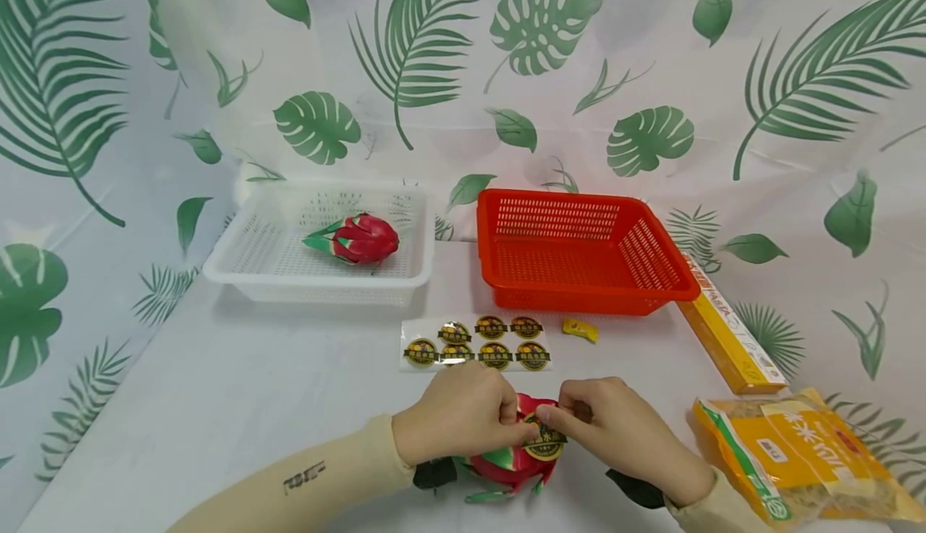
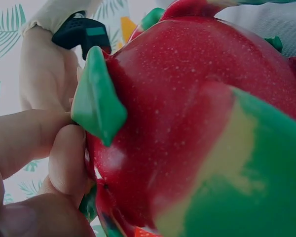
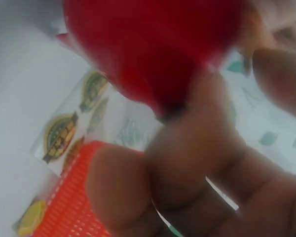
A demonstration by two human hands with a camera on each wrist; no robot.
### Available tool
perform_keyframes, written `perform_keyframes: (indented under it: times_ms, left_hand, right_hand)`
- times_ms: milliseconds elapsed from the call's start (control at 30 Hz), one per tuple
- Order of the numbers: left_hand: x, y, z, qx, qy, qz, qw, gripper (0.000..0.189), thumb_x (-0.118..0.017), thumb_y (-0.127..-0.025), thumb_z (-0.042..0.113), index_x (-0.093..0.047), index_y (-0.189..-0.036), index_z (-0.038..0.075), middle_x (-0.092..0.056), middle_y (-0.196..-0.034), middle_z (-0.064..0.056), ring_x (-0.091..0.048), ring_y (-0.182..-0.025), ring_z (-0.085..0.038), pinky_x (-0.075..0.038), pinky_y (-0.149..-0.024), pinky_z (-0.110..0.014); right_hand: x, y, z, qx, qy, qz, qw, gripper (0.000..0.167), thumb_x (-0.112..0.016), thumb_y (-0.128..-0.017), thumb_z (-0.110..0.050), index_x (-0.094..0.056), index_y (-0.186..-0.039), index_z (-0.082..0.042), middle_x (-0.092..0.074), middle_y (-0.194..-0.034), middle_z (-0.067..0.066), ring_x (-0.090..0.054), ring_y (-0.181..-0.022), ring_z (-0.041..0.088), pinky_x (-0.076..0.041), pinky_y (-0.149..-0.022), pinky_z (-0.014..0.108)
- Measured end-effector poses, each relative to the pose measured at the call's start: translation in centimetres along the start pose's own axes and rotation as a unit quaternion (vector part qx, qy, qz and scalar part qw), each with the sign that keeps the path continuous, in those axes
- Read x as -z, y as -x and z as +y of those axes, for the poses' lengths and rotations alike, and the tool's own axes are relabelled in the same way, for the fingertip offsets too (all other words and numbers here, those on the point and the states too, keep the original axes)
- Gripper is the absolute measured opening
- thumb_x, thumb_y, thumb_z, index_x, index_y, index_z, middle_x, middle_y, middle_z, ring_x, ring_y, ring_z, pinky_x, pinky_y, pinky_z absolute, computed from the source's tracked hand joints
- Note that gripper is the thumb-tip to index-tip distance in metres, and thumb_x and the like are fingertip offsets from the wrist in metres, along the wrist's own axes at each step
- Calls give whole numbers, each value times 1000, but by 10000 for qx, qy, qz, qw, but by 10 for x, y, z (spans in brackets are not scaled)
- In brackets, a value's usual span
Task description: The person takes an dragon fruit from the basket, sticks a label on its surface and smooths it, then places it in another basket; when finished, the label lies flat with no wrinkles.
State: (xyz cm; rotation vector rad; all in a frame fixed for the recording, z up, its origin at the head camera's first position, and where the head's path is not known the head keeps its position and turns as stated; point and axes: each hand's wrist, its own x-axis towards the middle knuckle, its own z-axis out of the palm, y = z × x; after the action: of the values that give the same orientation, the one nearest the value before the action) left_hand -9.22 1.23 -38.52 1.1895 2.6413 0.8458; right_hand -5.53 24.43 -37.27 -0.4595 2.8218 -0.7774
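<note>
A red dragon fruit (image 1: pixel 499 461) with green scale tips lies on the white table at the front, partly covered by my hands. A round black-and-gold sticker (image 1: pixel 545 440) is against its upper side. My left hand (image 1: pixel 459 416) has curled fingers and pinches the sticker's left edge, thumb on top. From the other side my right hand (image 1: pixel 625 428) pinches the upper right edge between thumb and finger. The left wrist view shows the fruit's glossy skin (image 2: pixel 163 74) close up, the sticker hidden. In the blurred right wrist view, curled fingers (image 3: pixel 118 187) are below the fruit (image 3: pixel 148 39).
Behind my hands lies a sheet of round stickers (image 1: pixel 415 332), beside a small yellow packet (image 1: pixel 581 330). A white basket (image 1: pixel 318 282) holds another dragon fruit (image 1: pixel 367 239); a red basket (image 1: pixel 579 296) stands right of it. A pasta box (image 1: pixel 731 336) and yellow bag (image 1: pixel 810 457) lie at right.
</note>
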Motion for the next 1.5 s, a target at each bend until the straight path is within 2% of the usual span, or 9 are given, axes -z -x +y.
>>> perform_keyframes:
  times_ms: [100,200,400,633,733,900,1067,1267,1500]
  left_hand:
    - [0,0,0,-84,-20,21,10000,55,-78,-91,43,-50,-48,25,-38,-44,17,-35,-46,6,-20,-40,-14]
    - [0,0,-1,-175,-40,66,9998,55,-76,-92,43,-50,-48,25,-38,-44,17,-35,-46,7,-20,-40,-14]
    - [-2,1,-1,-215,-37,108,9997,57,-72,-96,37,-45,-48,23,-32,-44,16,-31,-44,7,-16,-40,-14]
    - [-5,2,-1,-164,-88,192,9996,59,-70,-96,35,-41,-47,23,-30,-44,15,-28,-42,6,-12,-40,-13]
    - [-7,3,0,-214,-409,336,9984,58,-72,-94,41,-42,-48,24,-31,-45,16,-28,-42,6,-14,-39,-13]
    - [-11,5,3,-218,-1060,541,9927,58,-75,-86,63,-45,-50,28,-35,-45,19,-32,-43,5,-23,-37,-15]
    - [-12,7,4,-133,-1193,467,9917,58,-77,-80,70,-47,-51,29,-37,-44,20,-36,-45,5,-27,-38,-17]
    - [-11,9,3,-205,-1093,458,9927,56,-77,-84,63,-46,-51,29,-36,-44,20,-36,-45,6,-28,-40,-16]
    - [-12,9,-4,-762,-439,669,9939,51,-75,-91,36,-45,-52,25,-34,-47,18,-28,-44,10,-22,-44,-12]
  right_hand:
    - [-2,-3,0,-45,34,79,10000,45,-66,-95,-60,-54,-68,-25,-38,-58,-16,-39,-54,-1,-30,-51,19]
    - [-2,-2,4,-26,-159,28,9999,42,-68,-96,-55,-56,-69,-24,-38,-58,-15,-39,-54,-1,-31,-51,19]
    - [0,3,11,-14,-577,-295,9979,31,-71,-97,-45,-60,-78,-23,-45,-63,-13,-44,-59,1,-37,-53,20]
    - [-2,6,15,-7,-776,-504,9957,33,-76,-93,-45,-57,-84,-20,-49,-68,-11,-49,-66,2,-37,-54,21]
    - [-3,7,15,-21,-621,-455,9970,36,-79,-89,-49,-56,-82,-22,-49,-67,-9,-48,-64,2,-36,-53,20]
    - [-5,6,13,-113,-468,-388,9981,45,-85,-80,-55,-54,-80,-23,-48,-65,-6,-45,-60,2,-33,-51,19]
    - [-3,6,20,177,-879,-582,9943,36,-83,-86,-44,-56,-84,-20,-53,-71,-8,-52,-66,8,-38,-53,20]
    - [-1,4,29,591,-1133,-657,9896,25,-77,-94,-34,-59,-86,-20,-56,-75,-11,-54,-70,7,-40,-54,21]
    - [-3,3,33,667,-1457,-584,9853,16,-69,-99,-20,-63,-84,-20,-57,-76,-13,-52,-71,1,-39,-56,23]
